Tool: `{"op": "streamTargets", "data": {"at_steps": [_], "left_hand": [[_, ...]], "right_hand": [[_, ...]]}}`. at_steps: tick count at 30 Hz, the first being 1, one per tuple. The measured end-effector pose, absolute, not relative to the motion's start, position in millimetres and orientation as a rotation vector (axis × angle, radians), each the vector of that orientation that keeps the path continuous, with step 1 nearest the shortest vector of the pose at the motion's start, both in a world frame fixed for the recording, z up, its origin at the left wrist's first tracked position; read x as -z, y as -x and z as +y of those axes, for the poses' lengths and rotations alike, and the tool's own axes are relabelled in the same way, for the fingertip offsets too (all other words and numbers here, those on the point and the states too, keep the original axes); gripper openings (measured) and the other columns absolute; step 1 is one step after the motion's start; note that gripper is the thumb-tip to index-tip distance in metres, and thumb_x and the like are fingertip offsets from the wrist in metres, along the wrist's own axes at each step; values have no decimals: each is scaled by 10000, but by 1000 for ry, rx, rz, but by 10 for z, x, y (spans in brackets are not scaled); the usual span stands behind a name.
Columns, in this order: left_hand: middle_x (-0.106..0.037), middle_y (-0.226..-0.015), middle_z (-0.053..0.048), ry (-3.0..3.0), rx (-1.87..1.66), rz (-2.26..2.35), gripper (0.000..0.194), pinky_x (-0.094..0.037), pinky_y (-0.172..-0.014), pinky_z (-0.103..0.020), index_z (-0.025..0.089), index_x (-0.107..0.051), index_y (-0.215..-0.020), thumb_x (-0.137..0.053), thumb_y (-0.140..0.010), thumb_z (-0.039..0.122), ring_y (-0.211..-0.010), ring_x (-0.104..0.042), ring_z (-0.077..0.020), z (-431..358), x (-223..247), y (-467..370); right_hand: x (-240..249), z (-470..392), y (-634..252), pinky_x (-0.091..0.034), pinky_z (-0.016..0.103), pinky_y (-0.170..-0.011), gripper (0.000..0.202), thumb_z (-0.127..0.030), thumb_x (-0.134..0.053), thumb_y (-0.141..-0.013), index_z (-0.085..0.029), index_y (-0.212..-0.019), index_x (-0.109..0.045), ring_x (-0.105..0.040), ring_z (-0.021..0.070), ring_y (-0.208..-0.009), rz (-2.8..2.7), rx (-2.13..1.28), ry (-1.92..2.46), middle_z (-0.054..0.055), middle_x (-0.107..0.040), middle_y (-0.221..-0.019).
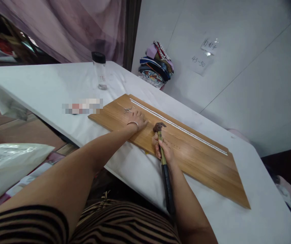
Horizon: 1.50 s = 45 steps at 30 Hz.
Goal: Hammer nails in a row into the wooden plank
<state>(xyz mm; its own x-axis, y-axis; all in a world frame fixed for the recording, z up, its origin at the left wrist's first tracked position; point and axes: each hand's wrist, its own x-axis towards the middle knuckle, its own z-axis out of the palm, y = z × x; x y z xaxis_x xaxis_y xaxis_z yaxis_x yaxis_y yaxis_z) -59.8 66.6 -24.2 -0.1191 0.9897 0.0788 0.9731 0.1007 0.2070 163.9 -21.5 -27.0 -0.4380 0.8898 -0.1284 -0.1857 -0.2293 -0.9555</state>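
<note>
A wide wooden board (211, 166) lies flat across the table. My right hand (168, 152) is wrapped round the yellow part of a claw hammer's handle; the rusty hammer (159, 126) head rests over the board and its black grip points back toward me. My left hand (138, 118), with a bracelet at the wrist, lies palm down on the board with fingers stretched out. Just beyond its fingertips is a small pile of nails (128, 109). A short row of dark dots (176, 146) marks the wood right of the hammer. What lies under my left palm is hidden.
Two white strips (178, 127) run along the board's far edge. The table has a white cloth (46, 81). A clear bottle (100, 73) with a black lid stands at the back left, near a blurred-out object (83, 105). Folded clothes (155, 64) are stacked by the wall.
</note>
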Motion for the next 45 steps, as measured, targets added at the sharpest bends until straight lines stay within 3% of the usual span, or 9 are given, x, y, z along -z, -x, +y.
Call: {"op": "streamTargets", "data": {"at_steps": [7, 14, 21, 34, 45], "left_hand": [[-600, -1544, -169, -2023, -321, 2273, 558, -334, -1207, -498, 185, -670, -1415, -421, -1016, 487, -1478, -455, -360, 672, 245, 599], [-584, -1549, -210, -2024, -307, 2267, 597, -321, -1216, -498, 118, -661, -1416, -412, -1003, 469, -1486, -442, -375, 653, 214, 585], [-594, -1542, -188, -2038, -300, 2272, 589, -335, -1210, -486, 146, -669, -1403, -394, -1011, 488, -1473, -455, -362, 674, 243, 603], [-562, -1582, -196, -2015, -311, 2252, 599, -299, -1231, -489, 129, -645, -1436, -413, -1016, 488, -1512, -417, -373, 687, 248, 615], [-565, -1590, -194, -2032, -289, 2264, 615, -321, -1214, -502, 129, -638, -1449, -403, -1014, 495, -1494, -439, -378, 674, 226, 601]], "right_hand": [[295, -208, -1638, -299, 203, -308, 503, -599, -808, -748, -220, -1029, -635, -383, 68, -290, -1228, -1738, 921, -108, -589, -538], [256, -231, -1634, -308, 206, -320, 464, -561, -773, -792, -206, -1049, -617, -388, 67, -307, -1237, -1733, 930, -101, -582, -556], [198, -260, -1626, -293, 204, -335, 370, -491, -729, -854, -196, -1043, -610, -398, 63, -310, -1223, -1746, 966, -100, -589, -546], [216, -234, -1614, -298, 195, -291, 508, -586, -822, -705, -218, -993, -623, -387, 75, -276, -1210, -1750, 904, -110, -590, -513], [247, -223, -1625, -304, 193, -293, 497, -581, -816, -719, -213, -997, -629, -389, 74, -279, -1204, -1770, 885, -104, -593, -525]]}}
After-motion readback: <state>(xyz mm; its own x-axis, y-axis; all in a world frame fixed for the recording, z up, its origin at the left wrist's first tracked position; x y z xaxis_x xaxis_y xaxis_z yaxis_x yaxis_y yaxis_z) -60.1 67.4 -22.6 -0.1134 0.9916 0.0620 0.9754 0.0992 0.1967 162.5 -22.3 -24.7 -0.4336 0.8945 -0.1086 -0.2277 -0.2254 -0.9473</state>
